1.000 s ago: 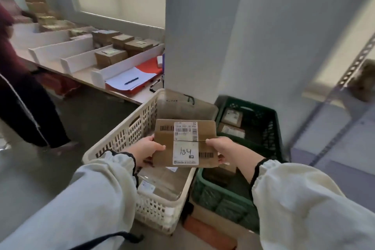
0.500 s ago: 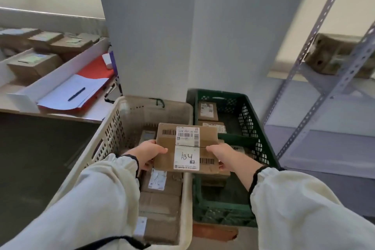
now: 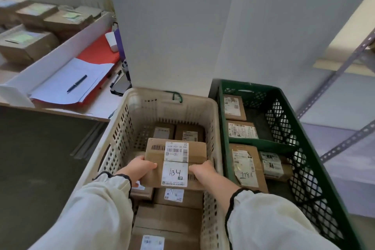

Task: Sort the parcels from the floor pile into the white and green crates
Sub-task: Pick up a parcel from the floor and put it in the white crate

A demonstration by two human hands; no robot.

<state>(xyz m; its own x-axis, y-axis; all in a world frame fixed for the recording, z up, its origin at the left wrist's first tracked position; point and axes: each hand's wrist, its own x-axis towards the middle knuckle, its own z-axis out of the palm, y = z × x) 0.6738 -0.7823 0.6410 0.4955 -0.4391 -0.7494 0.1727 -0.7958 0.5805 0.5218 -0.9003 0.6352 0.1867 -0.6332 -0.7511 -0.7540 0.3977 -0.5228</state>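
The left hand [image 3: 140, 168] and right hand [image 3: 203, 171] hold a brown parcel [image 3: 176, 154] marked A34 over the white crate [image 3: 119, 130], fingers [image 3: 150, 166] curled on its sides. The green crate [image 3: 284, 105] sits just beside it, by a white pillar [image 3: 172, 26]. A table [image 3: 97, 110] with papers [image 3: 60, 87] stands to the left, above the dark floor [image 3: 36, 168].

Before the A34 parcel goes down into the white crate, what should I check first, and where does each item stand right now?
1. Grip: the left hand and right hand each hold one end of the A34 parcel: ok.
2. Position: the parcel is over the white crate, inside its rim, not over the green crate: ok.
3. Label faces up and is readable: ok.
4. Landing spot: stacked parcels lie below, but the area right under the held parcel is hidden: cannot tell.
5. A34 belongs in the white crate: cannot tell, no sorting rule is visible.
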